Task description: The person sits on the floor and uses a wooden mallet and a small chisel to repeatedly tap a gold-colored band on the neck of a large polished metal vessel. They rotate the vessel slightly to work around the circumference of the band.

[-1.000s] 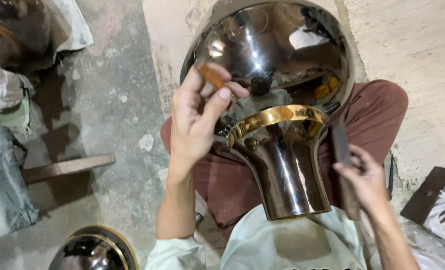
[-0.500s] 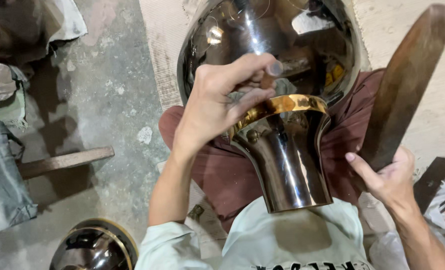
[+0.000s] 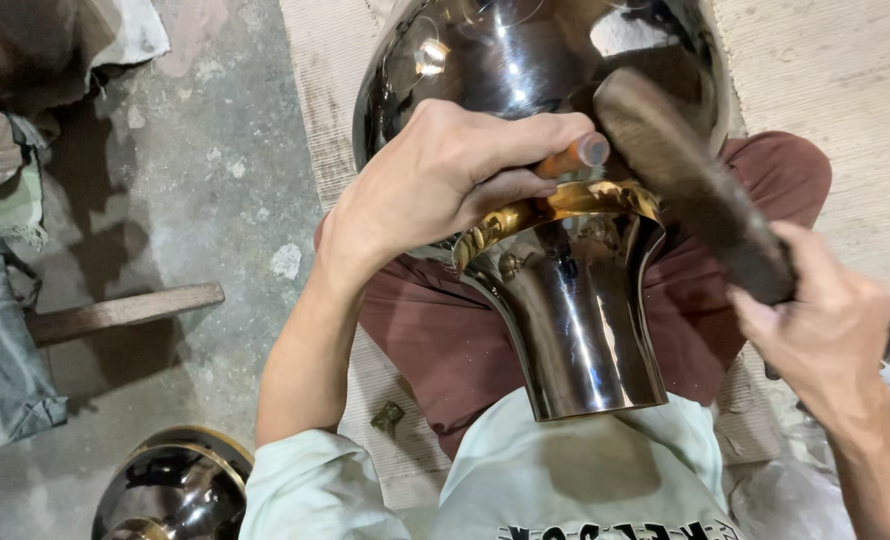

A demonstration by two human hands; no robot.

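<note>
A shiny dark metal vase [image 3: 575,300] with a gold band [image 3: 565,205] at its neck lies across the person's lap, its round body pointing away and its flared base toward the chest. The left hand [image 3: 445,180] rests on the neck, fingers closed around a small orange-handled punch [image 3: 570,157] set at the gold band. The right hand [image 3: 825,320] is clamped on a wooden mallet [image 3: 685,170], whose head is just beside the punch's end. Near the left elbow, another shiny vessel [image 3: 170,485] sits on the concrete floor [image 3: 215,150], with a wooden plank [image 3: 115,312] beyond it.
</note>
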